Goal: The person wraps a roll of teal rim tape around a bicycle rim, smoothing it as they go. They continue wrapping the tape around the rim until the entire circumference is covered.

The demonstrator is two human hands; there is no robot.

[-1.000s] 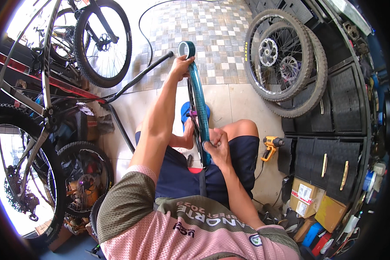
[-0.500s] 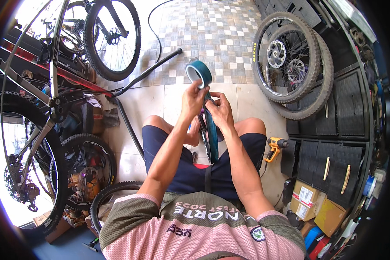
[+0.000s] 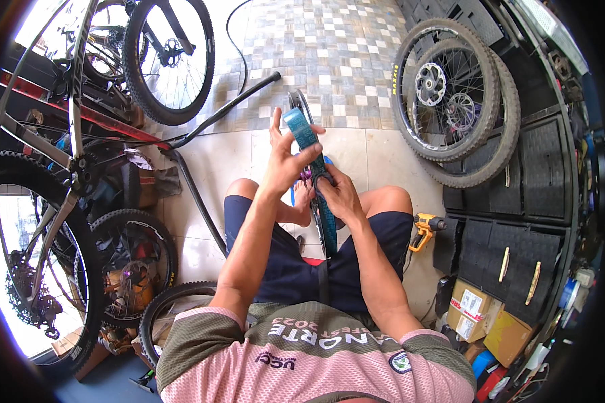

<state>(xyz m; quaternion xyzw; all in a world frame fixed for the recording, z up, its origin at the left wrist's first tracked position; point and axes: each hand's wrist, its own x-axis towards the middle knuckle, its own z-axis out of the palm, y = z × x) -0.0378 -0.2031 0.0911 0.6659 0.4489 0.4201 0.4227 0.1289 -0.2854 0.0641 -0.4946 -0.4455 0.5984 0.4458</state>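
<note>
This looks like a bicycle repair workshop. A spoked bicycle wheel with a teal-covered rim (image 3: 327, 225) stands upright between a seated person's knees. Left of that wheel is a grey bicycle frame (image 3: 75, 127) with a cassette of toothed sprockets (image 3: 25, 295), and more loose black-tyred wheels (image 3: 171, 262) crowd the same side. Just to the teal-rimmed wheel's right, a yellow-and-black heat gun (image 3: 422, 232) lies on a cream-tiled floor (image 3: 347, 149). Farther right of it stand black cabinets with pale bar handles (image 3: 480, 248) and brown cardboard boxes (image 3: 469, 305); beyond it, rightward, two knobbly mountain-bike wheels with silver disc rotors (image 3: 430, 84) overlap.
</note>
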